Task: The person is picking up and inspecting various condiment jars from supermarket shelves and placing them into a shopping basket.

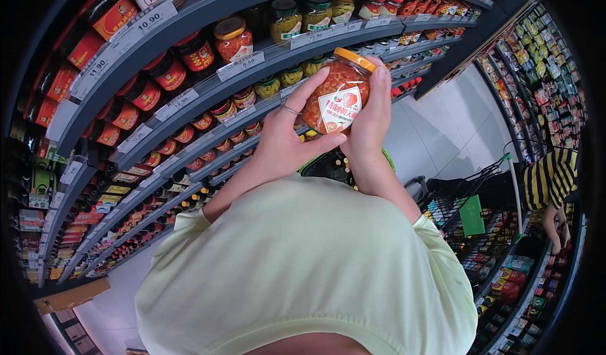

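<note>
A glass jar of red chopped chili sauce (322, 93) with a yellow lid is held up in front of the shelves, tilted, its white diamond label facing me. My left hand (287, 124), a ring on one finger, grips the jar's left side and lower edge. Around its right side wraps my right hand (371, 112), fingertips near the lid. The jar's underside and back are hidden. Behind it on the shelf stand a similar yellow-lidded chili jar (233, 38) and several jars of green pickled peppers (286, 20).
Curved-looking grey shelves (265, 55) with price tags and sauce jars fill the left. Below my hands is a green-rimmed basket or cart (390, 159), mostly hidden. At right, a person in a striped shirt (550, 181) reaches toward shelves beside a shopping cart (470, 187). Tiled floor (442, 124) lies between.
</note>
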Available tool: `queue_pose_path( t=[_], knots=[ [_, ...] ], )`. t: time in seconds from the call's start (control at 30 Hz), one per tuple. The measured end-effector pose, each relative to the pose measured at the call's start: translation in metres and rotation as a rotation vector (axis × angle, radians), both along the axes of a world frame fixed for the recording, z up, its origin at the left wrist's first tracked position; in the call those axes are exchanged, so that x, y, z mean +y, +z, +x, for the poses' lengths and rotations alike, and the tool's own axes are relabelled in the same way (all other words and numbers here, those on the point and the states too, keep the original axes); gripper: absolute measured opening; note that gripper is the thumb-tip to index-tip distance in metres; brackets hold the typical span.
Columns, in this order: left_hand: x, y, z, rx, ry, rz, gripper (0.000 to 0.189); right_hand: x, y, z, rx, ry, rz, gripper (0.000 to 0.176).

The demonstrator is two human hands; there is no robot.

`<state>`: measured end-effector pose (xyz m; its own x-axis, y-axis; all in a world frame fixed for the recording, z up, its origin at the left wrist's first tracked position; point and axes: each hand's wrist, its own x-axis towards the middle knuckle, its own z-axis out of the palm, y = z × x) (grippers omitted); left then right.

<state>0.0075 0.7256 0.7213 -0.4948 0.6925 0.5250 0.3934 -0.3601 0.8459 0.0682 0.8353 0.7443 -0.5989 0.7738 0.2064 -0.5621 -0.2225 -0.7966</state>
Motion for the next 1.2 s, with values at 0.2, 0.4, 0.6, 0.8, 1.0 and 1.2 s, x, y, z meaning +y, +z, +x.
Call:
queue_pose_path(
  t=[0.2, 0.4, 0.6, 0.8, 1.0, 1.2],
  knots=[
    [0.001, 0.0, 0.002, -0.015, -0.014, 0.011, 0.083, -0.001, 0.002, 0.004, 0.015, -0.009, 0.027, 0.04],
    [0.001, -0.003, 0.004, -0.021, -0.035, 0.012, 0.083, 0.002, -0.002, 0.006, 0.03, -0.039, 0.117, 0.045],
    [0.001, -0.004, 0.004, -0.018, -0.058, -0.001, 0.093, -0.001, -0.001, 0.008, 0.047, -0.099, 0.221, 0.045],
    [0.003, -0.006, 0.009, -0.291, -0.108, 0.074, 0.098, 0.007, -0.007, 0.004, 0.096, 0.012, 0.309, 0.047],
    [0.005, -0.014, 0.002, -0.234, -0.034, 0.115, 0.094, 0.005, 0.001, 0.006, 0.017, 0.035, 0.389, 0.052],
    [0.009, -0.021, -0.001, -0.143, 0.013, 0.177, 0.088, 0.003, 0.004, 0.005, 0.021, 0.014, 0.446, 0.054]
  ],
)
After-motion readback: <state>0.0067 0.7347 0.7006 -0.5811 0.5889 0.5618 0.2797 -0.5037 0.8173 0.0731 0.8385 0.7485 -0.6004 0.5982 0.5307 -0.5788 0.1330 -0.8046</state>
